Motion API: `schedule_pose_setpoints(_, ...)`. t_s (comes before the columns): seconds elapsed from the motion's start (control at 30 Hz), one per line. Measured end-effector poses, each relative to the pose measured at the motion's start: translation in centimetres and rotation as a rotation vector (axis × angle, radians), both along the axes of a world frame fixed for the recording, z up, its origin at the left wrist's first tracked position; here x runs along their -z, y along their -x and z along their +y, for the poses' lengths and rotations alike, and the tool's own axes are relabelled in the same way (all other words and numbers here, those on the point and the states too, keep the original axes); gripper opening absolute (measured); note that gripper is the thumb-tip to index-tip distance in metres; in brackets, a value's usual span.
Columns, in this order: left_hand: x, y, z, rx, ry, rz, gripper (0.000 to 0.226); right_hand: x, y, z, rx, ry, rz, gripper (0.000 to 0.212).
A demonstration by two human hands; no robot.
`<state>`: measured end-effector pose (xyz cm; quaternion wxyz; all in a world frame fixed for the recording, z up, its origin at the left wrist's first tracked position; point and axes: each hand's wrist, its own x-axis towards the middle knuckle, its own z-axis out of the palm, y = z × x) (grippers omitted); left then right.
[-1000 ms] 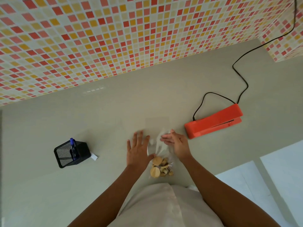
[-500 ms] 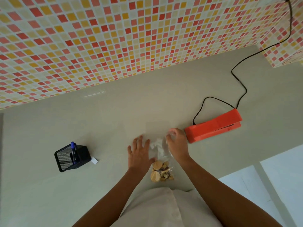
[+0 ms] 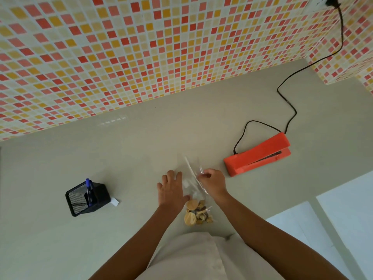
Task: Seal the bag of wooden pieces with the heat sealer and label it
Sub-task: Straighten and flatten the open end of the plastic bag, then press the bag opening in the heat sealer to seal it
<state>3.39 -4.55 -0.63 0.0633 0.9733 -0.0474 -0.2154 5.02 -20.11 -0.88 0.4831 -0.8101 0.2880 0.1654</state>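
Note:
A clear plastic bag (image 3: 190, 182) lies on the grey counter in front of me, with several wooden pieces (image 3: 197, 214) bunched at its near end. My left hand (image 3: 171, 188) presses flat on the bag's left side, fingers spread. My right hand (image 3: 213, 181) pinches the bag's right edge near its open top, and the film is lifted and creased there. The orange heat sealer (image 3: 257, 154) sits to the right of my right hand, its jaw slightly ajar and its black cord running up to the wall.
A black mesh pen holder (image 3: 87, 197) with a blue pen (image 3: 88, 191) stands at the left, with a small white label (image 3: 115, 202) beside it. The tiled wall (image 3: 161, 47) borders the counter at the back. The counter's edge and white floor lie at lower right.
My right hand has closed on the bag's right edge and lifted the film. My left hand stays pressed on the bag. The view has shifted slightly.

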Motion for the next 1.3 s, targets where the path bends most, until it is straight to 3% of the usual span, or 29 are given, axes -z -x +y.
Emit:
schedule_pose_setpoints(0.07,0.1,0.0,0.1,-0.034,0.03,-0.004,0.091,-0.2,-0.7,0.4,-0.062,0.027,-0.046,0.026)
schedule_pose_setpoints(0.2,0.6,-0.3,0.6,-0.146,0.188,-0.002,0.125,-0.4,-0.7,0.6,-0.106,-0.093,-0.1,0.005)
schedule_pose_setpoints(0.3,0.8,-0.9,1.5,-0.371,0.488,0.042,0.132,-0.7,-0.1,0.5,-0.083,-0.18,-0.151,0.003)
schedule_pose_setpoints(0.37,0.7,-1.5,2.1,-0.513,0.677,0.086,0.114,-1.3,0.2,0.2,-0.049,-0.275,-0.162,0.005)
schedule_pose_setpoints(0.5,-0.3,-2.5,2.8,-0.586,1.012,0.222,0.037,-2.3,0.8,-0.4,-0.053,-0.385,-0.175,0.002)
schedule_pose_setpoints(0.67,-3.2,-2.3,2.0,-0.53,1.325,0.329,0.014,-4.4,1.8,-1.4,-0.038,-0.466,-0.219,0.006)
schedule_pose_setpoints(0.8,-5.4,-0.9,-0.3,-0.544,1.408,0.392,0.019,-6.3,4.1,-3.3,0.034,-0.531,-0.272,0.003)
schedule_pose_setpoints(1.0,-6.9,0.9,-1.9,-0.549,1.444,0.451,0.018,-7.8,6.4,-5.4,0.027,-0.542,-0.305,0.019)
schedule_pose_setpoints(1.3,-8.1,3.2,-6.5,-0.474,1.404,0.567,0.018,-9.6,9.5,-10.7,0.002,-0.42,-0.36,0.015)
